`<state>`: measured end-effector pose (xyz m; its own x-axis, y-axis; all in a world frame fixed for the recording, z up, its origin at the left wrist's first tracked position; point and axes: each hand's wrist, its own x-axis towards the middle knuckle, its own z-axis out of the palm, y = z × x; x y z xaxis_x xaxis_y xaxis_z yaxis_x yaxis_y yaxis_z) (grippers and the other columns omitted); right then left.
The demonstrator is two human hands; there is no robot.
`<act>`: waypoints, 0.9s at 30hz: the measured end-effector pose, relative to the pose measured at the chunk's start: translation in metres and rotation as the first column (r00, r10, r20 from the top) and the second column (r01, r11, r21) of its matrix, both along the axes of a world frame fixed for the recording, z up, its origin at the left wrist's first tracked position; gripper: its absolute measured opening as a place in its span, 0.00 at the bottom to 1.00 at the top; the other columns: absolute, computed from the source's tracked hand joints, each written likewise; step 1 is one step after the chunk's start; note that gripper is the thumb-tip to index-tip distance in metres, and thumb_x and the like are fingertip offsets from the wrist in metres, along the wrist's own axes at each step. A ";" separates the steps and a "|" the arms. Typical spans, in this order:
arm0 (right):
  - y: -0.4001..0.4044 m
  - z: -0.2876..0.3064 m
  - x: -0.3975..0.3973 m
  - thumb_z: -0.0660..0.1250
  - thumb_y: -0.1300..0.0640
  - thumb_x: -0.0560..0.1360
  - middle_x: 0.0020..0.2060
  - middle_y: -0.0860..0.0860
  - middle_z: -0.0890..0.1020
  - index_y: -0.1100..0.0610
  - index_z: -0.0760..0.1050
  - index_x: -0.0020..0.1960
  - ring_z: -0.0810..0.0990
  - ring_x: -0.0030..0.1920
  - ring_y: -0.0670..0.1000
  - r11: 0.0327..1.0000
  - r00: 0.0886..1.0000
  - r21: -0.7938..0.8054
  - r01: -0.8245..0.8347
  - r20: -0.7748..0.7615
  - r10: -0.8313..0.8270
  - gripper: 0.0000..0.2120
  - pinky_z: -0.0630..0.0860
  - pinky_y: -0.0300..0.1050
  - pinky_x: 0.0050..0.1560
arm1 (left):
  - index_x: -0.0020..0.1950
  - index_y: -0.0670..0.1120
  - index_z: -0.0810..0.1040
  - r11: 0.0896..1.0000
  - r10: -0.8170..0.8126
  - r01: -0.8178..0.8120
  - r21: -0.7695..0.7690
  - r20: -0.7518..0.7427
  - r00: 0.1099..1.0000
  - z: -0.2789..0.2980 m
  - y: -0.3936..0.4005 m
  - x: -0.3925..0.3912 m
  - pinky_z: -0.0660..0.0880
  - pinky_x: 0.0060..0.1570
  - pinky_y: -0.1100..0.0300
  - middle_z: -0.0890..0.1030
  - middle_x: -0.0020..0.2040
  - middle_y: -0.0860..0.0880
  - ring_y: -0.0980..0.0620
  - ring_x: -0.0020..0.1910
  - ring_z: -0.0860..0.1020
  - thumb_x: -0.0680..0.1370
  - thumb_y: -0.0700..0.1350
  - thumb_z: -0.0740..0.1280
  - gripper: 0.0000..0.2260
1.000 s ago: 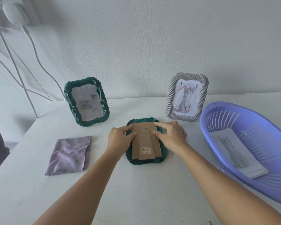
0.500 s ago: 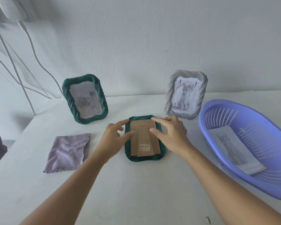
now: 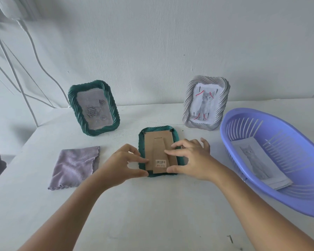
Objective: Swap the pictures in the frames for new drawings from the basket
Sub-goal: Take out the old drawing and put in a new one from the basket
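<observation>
While the green frame (image 3: 159,151) lies face down at the centre of the white table (image 3: 152,205), its picture hidden under the cardboard backing (image 3: 159,142), the left hand (image 3: 120,163) pinches its left edge and the right hand (image 3: 192,160) grips its right edge. At right, the purple basket (image 3: 297,192), cut off by the picture's edge, holds cat drawings (image 3: 257,160).

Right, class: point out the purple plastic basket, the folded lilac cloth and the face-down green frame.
Purple plastic basket (image 3: 243,113): head view, far rim.
Folded lilac cloth (image 3: 74,167): head view, middle.
Face-down green frame (image 3: 159,128): head view, top edge.
</observation>
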<state>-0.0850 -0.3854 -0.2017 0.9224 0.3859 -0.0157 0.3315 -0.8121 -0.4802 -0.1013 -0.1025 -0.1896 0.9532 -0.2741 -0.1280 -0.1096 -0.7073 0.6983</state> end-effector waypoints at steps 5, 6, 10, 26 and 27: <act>0.003 0.000 -0.002 0.69 0.27 0.68 0.65 0.32 0.67 0.30 0.73 0.67 0.62 0.67 0.42 1.000 1.000 0.009 0.019 -0.023 -0.019 0.28 0.35 0.56 0.76 | 0.53 0.64 0.86 1.000 0.007 -0.007 0.016 0.003 1.000 -0.001 -0.003 -0.001 0.69 0.48 0.70 0.74 0.55 0.61 0.65 0.52 0.73 0.66 0.59 0.81 0.17; 0.003 0.000 -0.001 0.69 0.27 0.68 0.65 0.33 0.67 0.30 0.73 0.67 0.62 0.67 0.43 1.000 1.000 0.009 0.019 -0.023 -0.019 0.29 0.35 0.56 0.76 | 0.53 0.64 0.86 1.000 0.012 -0.012 0.012 0.001 1.000 -0.001 -0.003 -0.001 0.69 0.48 0.70 0.74 0.55 0.61 0.64 0.52 0.73 0.66 0.59 0.81 0.16; 0.003 0.000 0.000 0.69 0.26 0.67 0.64 0.33 0.67 0.30 0.73 0.66 0.63 0.67 0.43 1.000 1.000 0.017 0.021 -0.024 -0.021 0.29 0.37 0.58 0.77 | 0.51 0.63 0.86 0.999 0.036 -0.036 0.004 0.007 0.999 -0.001 -0.005 0.000 0.69 0.48 0.70 0.74 0.55 0.60 0.65 0.51 0.73 0.67 0.57 0.81 0.14; 0.002 -0.002 0.003 0.71 0.27 0.65 0.61 0.33 0.68 0.30 0.75 0.65 0.64 0.68 0.43 0.999 1.000 0.051 0.014 -0.005 -0.014 0.29 0.39 0.55 0.76 | 0.56 0.57 0.86 0.995 0.005 -0.032 0.099 0.258 0.966 -0.020 -0.011 -0.019 0.71 0.43 0.69 0.73 0.53 0.63 0.58 0.48 0.77 0.75 0.57 0.74 0.11; 0.002 -0.003 0.003 0.71 0.26 0.65 0.61 0.33 0.68 0.30 0.75 0.65 0.64 0.68 0.43 0.999 1.000 0.053 0.013 -0.003 -0.013 0.29 0.40 0.55 0.76 | 0.56 0.56 0.86 0.997 0.017 -0.037 0.072 0.267 0.963 -0.022 -0.012 -0.021 0.71 0.43 0.70 0.74 0.53 0.62 0.58 0.46 0.77 0.75 0.55 0.74 0.11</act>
